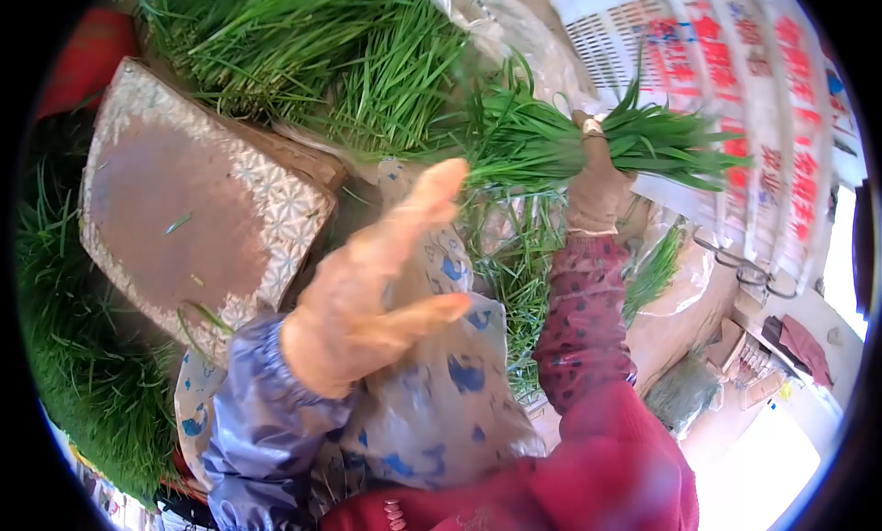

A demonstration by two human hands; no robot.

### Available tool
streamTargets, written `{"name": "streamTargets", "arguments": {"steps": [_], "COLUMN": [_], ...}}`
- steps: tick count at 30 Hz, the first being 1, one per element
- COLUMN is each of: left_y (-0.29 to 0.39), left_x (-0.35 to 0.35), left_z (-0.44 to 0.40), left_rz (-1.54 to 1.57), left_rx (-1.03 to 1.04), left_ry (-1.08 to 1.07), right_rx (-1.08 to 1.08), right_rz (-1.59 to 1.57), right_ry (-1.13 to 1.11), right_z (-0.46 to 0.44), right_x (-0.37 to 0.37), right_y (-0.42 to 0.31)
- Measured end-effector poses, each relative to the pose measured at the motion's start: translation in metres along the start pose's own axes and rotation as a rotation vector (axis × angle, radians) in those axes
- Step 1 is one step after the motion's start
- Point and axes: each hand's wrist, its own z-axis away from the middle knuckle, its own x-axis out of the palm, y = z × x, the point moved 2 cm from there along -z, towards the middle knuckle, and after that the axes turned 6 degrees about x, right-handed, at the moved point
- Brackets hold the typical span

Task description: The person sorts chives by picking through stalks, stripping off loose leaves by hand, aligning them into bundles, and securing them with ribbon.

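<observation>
My left hand [367, 288], in a tan glove, is raised over my lap with thumb and fingers spread apart and nothing between them; its edges are blurred by motion. In a brown glove, my right hand [595, 177] is wrapped round a bunch of garlic chives [528, 131], long flat green leaves that stick out to both sides of the fist. A plastic apron [464, 375] with blue prints covers my lap below both hands. Loose chives [524, 274] lie on the ground between my arms.
A large heap of chives [276, 35] lies at the far side, with another pile [83, 375] at the left. Beside my left arm is a low block with a patterned cover [184, 209]. White printed straps or sheets [735, 99] with red characters hang at the right, near wire loops [749, 272].
</observation>
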Motion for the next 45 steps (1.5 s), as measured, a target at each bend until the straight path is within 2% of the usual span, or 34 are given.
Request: {"name": "streamTargets", "arguments": {"steps": [1,3,4,5,6,7,9,10,13,15,16,17,18,20,21,22,23,25,27,29,30,33,34,35,36,37,39,40,41,43,44,45], "left_y": [0.016,0.05,0.071,0.089,0.103,0.113,0.114,0.1,0.078,0.06,0.064,0.072,0.08,0.092,0.099,0.094,0.088,0.08,0.097,0.111,0.112,0.118,0.118,0.119,0.123,0.125,0.13,0.092,0.095,0.109,0.111,0.097], "left_x": [-0.004,0.002,0.011,0.019,0.027,0.039,0.083,0.106,0.162,0.186,0.194,0.203,0.207,0.208,0.206,0.203,0.199,0.188,0.181,0.172,0.164,0.153,0.152,0.148,0.146,0.15,0.153,0.134,0.136,0.139,0.138,0.129], "left_z": [0.01,0.029,0.037,0.045,0.05,0.054,0.061,0.063,0.061,0.058,0.055,0.05,0.048,0.045,0.046,0.051,0.057,0.062,0.079,0.083,0.084,0.083,0.085,0.084,0.082,0.083,0.083,0.075,0.079,0.089,0.09,0.093], "left_rz": [0.007,0.103,0.42,0.733,0.748,0.733,0.838,0.827,0.661,0.755,0.735,0.961,1.181,1.239,1.32,1.261,1.235,1.214,1.575,1.138,0.992,0.759,0.747,0.558,0.368,0.35,0.356,0.188,0.184,-0.305,-0.448,-0.453], "left_rx": [-0.029,-0.009,-0.141,-0.278,-0.32,-0.302,-0.448,-0.521,-0.643,-0.56,-0.555,-0.389,-0.225,-0.182,-0.133,-0.244,-0.252,-0.378,-0.305,-0.476,-0.563,-0.52,-0.529,-0.509,-0.48,-0.48,-0.284,-0.139,-0.151,-0.075,-0.08,-0.095], "left_ry": [0.027,0.04,0.126,0.205,0.08,0.066,-0.003,-0.039,-0.115,-0.153,-0.159,-0.09,-0.018,-0.006,0.024,0.065,0.059,0.114,-0.084,0.197,0.106,0.219,0.199,0.183,0.162,0.13,0.143,0.077,0.064,0.053,0.013,0.006], "right_rx": [-0.02,-0.263,0.011,-0.011,0.057,0.126,0.35,-0.04,-0.282,-0.63,-0.75,-0.746,-0.593,-0.729,-0.713,-0.519,-0.326,0.027,-0.536,-0.814,-0.819,-0.353,-0.089,0.163,0.277,0.262,-0.064,-0.053,-0.248,-0.423,-0.143,0.164], "right_rz": [-0.008,0.069,-0.48,-0.498,-0.594,-0.689,-0.957,-0.533,-0.313,0.556,0.522,0.504,0.152,0.285,0.263,-0.03,-0.32,-0.918,-0.621,-0.458,-0.403,-0.543,-0.597,-0.652,-0.715,-0.736,-0.367,-0.377,-0.077,0.213,-0.477,-1.156], "right_ry": [0.012,0.196,0.075,0.079,0.1,0.119,-0.429,-0.157,0.124,0.357,0.444,0.458,0.329,0.235,0.244,-0.008,-0.257,-0.622,-0.621,-0.574,-0.715,-1.037,-0.936,-0.823,-0.931,-0.902,-0.651,-0.636,-0.599,-0.553,-0.58,-0.548], "right_z": [0.006,0.022,0.02,0.023,0.028,0.034,0.054,0.068,0.127,0.181,0.196,0.208,0.217,0.242,0.255,0.264,0.272,0.276,0.285,0.289,0.287,0.278,0.276,0.273,0.273,0.278,0.284,0.276,0.26,0.243,0.237,0.233], "right_x": [-0.006,-0.02,-0.028,-0.041,-0.052,-0.066,-0.103,-0.101,-0.109,-0.123,-0.127,-0.131,-0.137,-0.151,-0.157,-0.158,-0.158,-0.153,-0.164,-0.172,-0.18,-0.188,-0.184,-0.177,-0.159,-0.151,-0.134,-0.122,-0.106,-0.096,-0.098,-0.103], "right_y": [-0.017,-0.051,-0.039,-0.036,-0.039,-0.047,-0.064,-0.071,-0.119,-0.16,-0.162,-0.159,-0.152,-0.154,-0.152,-0.147,-0.142,-0.123,-0.14,-0.143,-0.136,-0.092,-0.083,-0.076,-0.061,-0.068,-0.087,-0.084,-0.077,-0.084,-0.088,-0.092]}}
